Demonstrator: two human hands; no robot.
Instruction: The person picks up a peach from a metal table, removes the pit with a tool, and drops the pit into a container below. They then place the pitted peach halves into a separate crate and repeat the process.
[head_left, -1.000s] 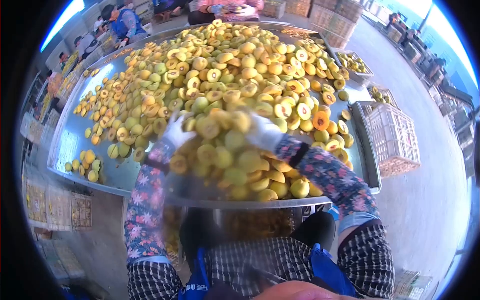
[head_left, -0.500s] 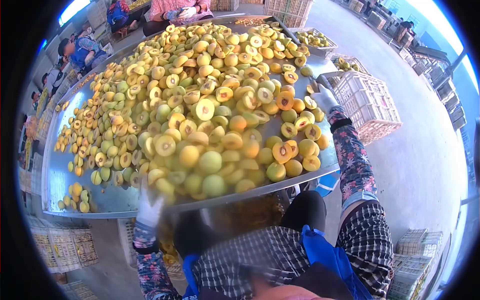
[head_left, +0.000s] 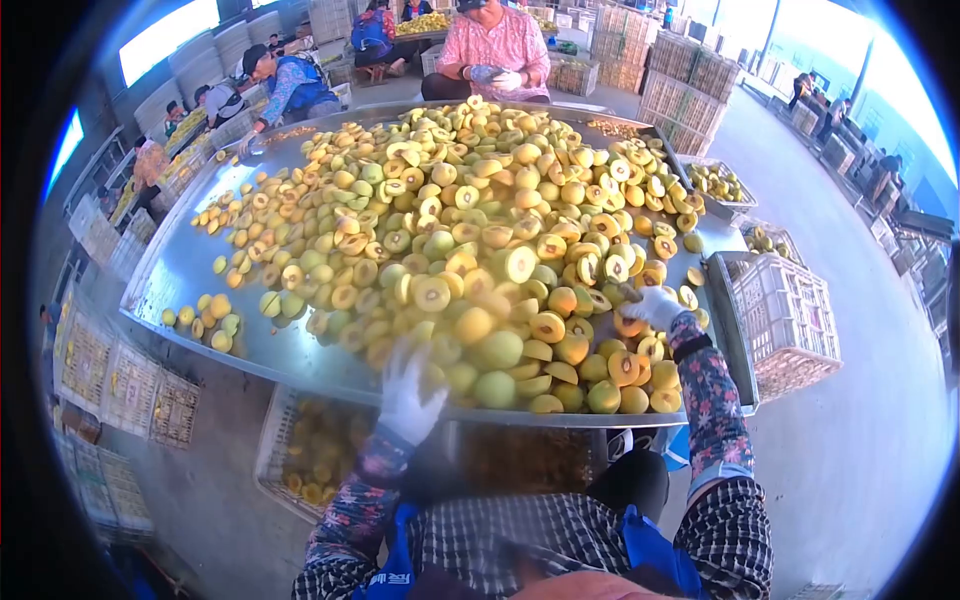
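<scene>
A big heap of halved yellow-green stone fruit, apricots or plums, covers the metal table; many cut faces show brown pits. At the near edge, my left hand, in a white glove, lies against the front of the heap with its fingers spread and nothing held. My right hand, also gloved, is among the halves at the right side, its fingers curled. A small dark thing shows at its fingertips, too small to name. Blur in the middle hides some fruit.
A white plastic crate stands against the table's right side, with a fruit-filled basket farther back. Below the near edge is another crate of fruit. A person in a pink top sits across the table; another in blue is at the far left.
The view has tilted up and shows more of the room. My left hand has moved right along the near edge to the heap. My right hand has moved from the table's right edge in among the fruit.
</scene>
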